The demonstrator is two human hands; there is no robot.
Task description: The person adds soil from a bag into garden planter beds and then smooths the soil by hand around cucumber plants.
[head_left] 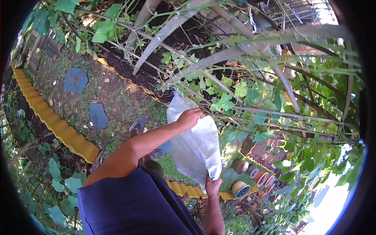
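A whitish woven sack [192, 145] hangs spread between my two hands, near the middle of the view. My left hand [190, 118] reaches across from the left, its fingers closed on the upper part of the sack. Below it, my right hand [213, 186] grips the sack's lower corner, where the cloth is bunched. The frayed upper end of the sack lies close to leafy vines [223, 102]. The sack's opening cannot be made out clearly.
Wooden poles [164, 35] with vines arch overhead. Wavy yellow edging [58, 121] borders the grassy path at left, with slate-coloured stepping stones [98, 116]. Several pots [240, 189] stand at lower right. My shoes [139, 123] are on the path.
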